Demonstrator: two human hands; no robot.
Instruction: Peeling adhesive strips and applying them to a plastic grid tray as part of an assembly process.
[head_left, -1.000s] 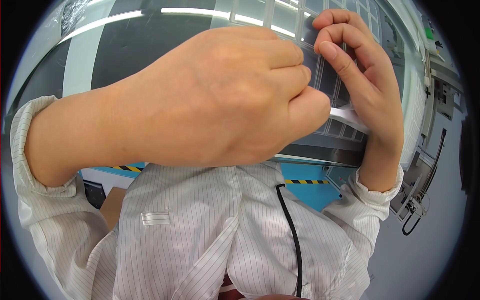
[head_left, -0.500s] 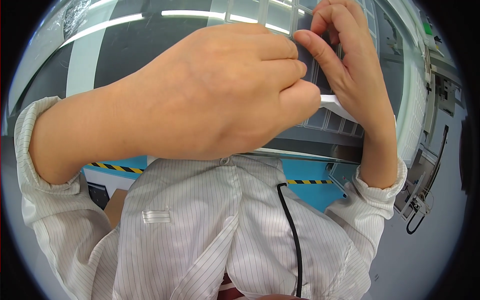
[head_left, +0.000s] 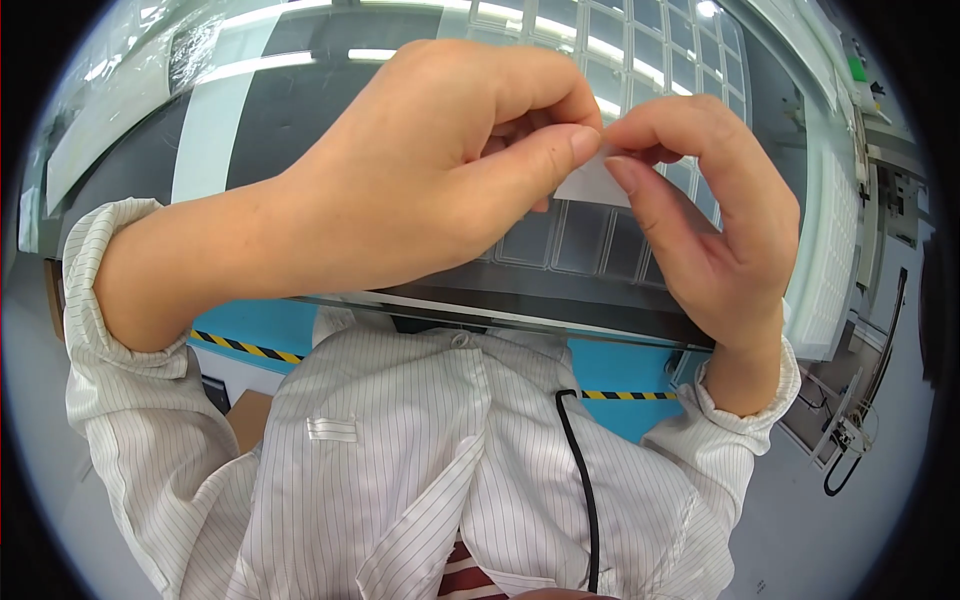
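Observation:
Over a dark worktop, my two hands meet at the fingertips. My left hand (head_left: 450, 160) is closed in a pinch, thumb against forefinger, at the upper edge of a small white slip (head_left: 593, 187). The thumb and forefinger of my right hand (head_left: 725, 190) curl together at the slip's right side and seem to grip it too. Below them lies a clear plastic tray (head_left: 578, 238) divided into several rectangular compartments. The slip hangs above the tray's near part. Part of the slip and of the tray is hidden behind my fingers.
Crumpled clear plastic film (head_left: 205, 50) lies at the far left. A pale strip (head_left: 215, 130) crosses the dark worktop (head_left: 300, 115). The worktop's front edge (head_left: 500, 300) runs close to my body. Metal equipment (head_left: 850, 425) stands beyond the right side.
My left hand has turned from knuckles up to a thumb-side pinch. My right hand has come lower and nearer, meeting it. The white slip now shows between both hands' fingertips.

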